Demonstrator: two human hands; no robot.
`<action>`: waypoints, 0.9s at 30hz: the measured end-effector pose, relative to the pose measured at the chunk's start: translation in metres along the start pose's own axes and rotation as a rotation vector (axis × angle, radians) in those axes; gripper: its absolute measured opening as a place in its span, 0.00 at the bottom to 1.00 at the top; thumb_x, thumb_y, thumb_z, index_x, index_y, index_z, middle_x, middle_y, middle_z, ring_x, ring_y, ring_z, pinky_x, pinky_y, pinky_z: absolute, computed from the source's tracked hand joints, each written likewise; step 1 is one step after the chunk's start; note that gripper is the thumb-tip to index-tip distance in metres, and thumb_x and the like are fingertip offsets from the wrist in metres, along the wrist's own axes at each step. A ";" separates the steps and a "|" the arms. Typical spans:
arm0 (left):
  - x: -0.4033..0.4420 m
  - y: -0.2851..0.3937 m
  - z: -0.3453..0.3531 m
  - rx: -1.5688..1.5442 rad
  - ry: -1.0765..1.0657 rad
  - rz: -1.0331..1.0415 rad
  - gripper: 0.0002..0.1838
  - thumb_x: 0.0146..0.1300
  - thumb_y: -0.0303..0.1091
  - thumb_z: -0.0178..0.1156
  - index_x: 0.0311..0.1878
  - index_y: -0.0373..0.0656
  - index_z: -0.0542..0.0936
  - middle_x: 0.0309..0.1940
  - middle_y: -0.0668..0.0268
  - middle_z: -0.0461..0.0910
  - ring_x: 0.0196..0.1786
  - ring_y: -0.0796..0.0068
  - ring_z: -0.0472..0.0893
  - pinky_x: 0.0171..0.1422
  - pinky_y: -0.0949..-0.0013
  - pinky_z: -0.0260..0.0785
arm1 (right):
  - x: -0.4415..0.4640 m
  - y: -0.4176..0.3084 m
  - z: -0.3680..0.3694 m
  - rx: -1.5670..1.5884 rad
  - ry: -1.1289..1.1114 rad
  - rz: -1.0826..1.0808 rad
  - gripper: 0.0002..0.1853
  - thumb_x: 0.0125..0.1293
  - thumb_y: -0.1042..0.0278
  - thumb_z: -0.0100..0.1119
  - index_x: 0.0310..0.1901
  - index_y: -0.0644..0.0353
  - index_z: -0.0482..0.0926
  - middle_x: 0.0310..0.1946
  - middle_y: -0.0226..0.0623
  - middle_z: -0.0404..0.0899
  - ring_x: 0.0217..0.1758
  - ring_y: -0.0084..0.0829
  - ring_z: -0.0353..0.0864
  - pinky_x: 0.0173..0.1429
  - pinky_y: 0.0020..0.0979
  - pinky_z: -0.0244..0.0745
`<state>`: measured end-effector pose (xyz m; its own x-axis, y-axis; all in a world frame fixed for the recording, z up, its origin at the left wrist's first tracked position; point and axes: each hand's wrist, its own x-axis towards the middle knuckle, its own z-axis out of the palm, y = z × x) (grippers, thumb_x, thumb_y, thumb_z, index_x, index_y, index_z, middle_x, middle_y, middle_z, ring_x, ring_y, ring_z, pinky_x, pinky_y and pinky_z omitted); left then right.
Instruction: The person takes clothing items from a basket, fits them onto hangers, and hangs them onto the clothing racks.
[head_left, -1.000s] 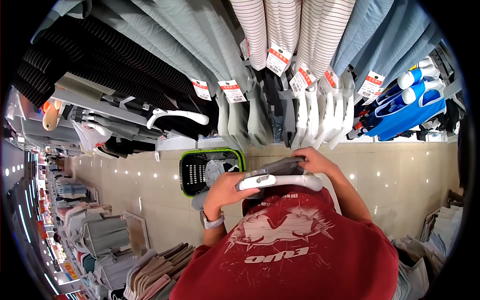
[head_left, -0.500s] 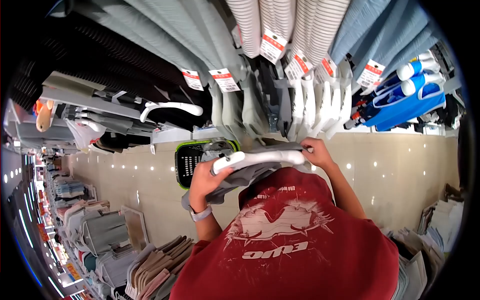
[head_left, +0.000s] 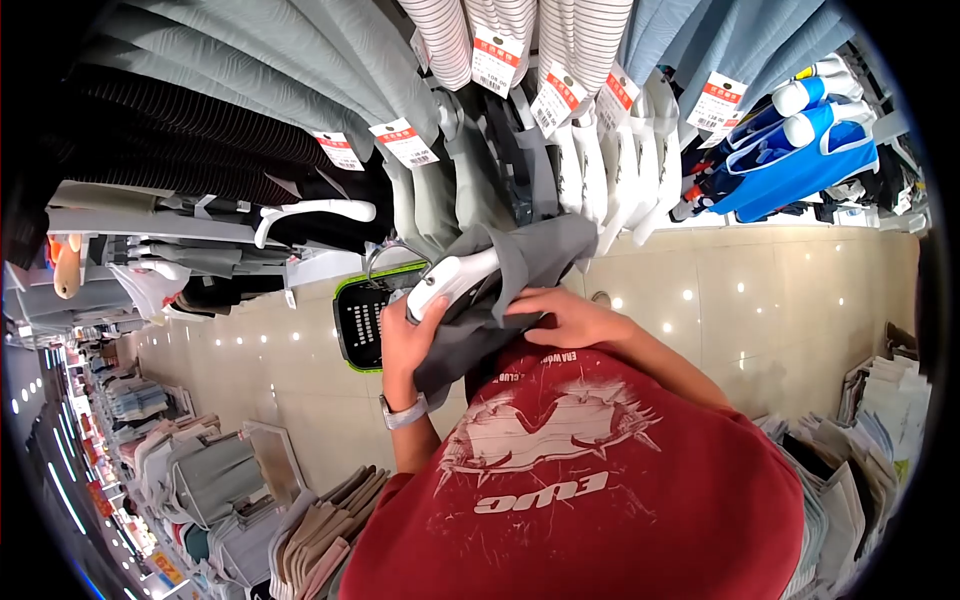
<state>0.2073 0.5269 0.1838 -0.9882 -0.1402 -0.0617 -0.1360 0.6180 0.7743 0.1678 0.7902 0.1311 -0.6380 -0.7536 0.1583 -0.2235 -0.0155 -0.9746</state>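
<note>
My left hand point(head_left: 407, 335) is closed around one end of a white hanger point(head_left: 452, 280), whose metal hook sticks up at the upper left. A dark grey shirt point(head_left: 545, 245) covers the hanger's other end and drapes down in front of my chest. My right hand point(head_left: 565, 315) pinches the shirt's fabric near its opening, and some of its fingertips are hidden by the cloth. Just beyond the shirt, several grey-green garments point(head_left: 475, 180) and white ones point(head_left: 620, 180) hang on the rack.
On the floor beyond my left hand stands a black basket with a green rim point(head_left: 345, 350). An unclothed white hanger point(head_left: 315, 212) hangs at the left of the rack. Blue tank tops point(head_left: 810, 165) hang at the right. Folded clothes point(head_left: 320, 530) are stacked behind me.
The hanger has tilted, and the grey shirt now covers its right end, which was bare before. My right hand has moved left and down, from the hanger's end onto the fabric.
</note>
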 end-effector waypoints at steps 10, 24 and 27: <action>-0.003 0.032 -0.011 -0.175 -0.063 -0.035 0.18 0.59 0.39 0.64 0.42 0.30 0.80 0.25 0.57 0.81 0.28 0.80 0.74 0.35 0.71 0.69 | 0.000 0.014 0.004 -0.281 -0.186 0.318 0.12 0.58 0.62 0.61 0.40 0.58 0.84 0.38 0.42 0.84 0.36 0.41 0.82 0.50 0.36 0.75; 0.002 0.027 0.011 -0.262 -0.030 -0.038 0.20 0.60 0.41 0.64 0.44 0.31 0.81 0.30 0.57 0.83 0.32 0.78 0.78 0.38 0.71 0.71 | 0.018 0.024 0.025 -0.601 -0.071 0.210 0.15 0.60 0.65 0.57 0.49 0.56 0.76 0.46 0.44 0.78 0.46 0.49 0.78 0.49 0.47 0.74; 0.003 0.007 0.018 -0.366 -0.020 -0.144 0.21 0.61 0.42 0.63 0.45 0.30 0.80 0.33 0.59 0.83 0.36 0.78 0.78 0.42 0.72 0.71 | 0.020 0.005 0.019 -0.481 0.003 0.009 0.10 0.62 0.67 0.56 0.43 0.59 0.77 0.35 0.43 0.79 0.37 0.47 0.80 0.41 0.43 0.75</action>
<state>0.2018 0.5450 0.1773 -0.9626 -0.1880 -0.1953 -0.2426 0.2762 0.9300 0.1684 0.7628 0.1260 -0.6431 -0.7507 0.1516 -0.5332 0.2969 -0.7922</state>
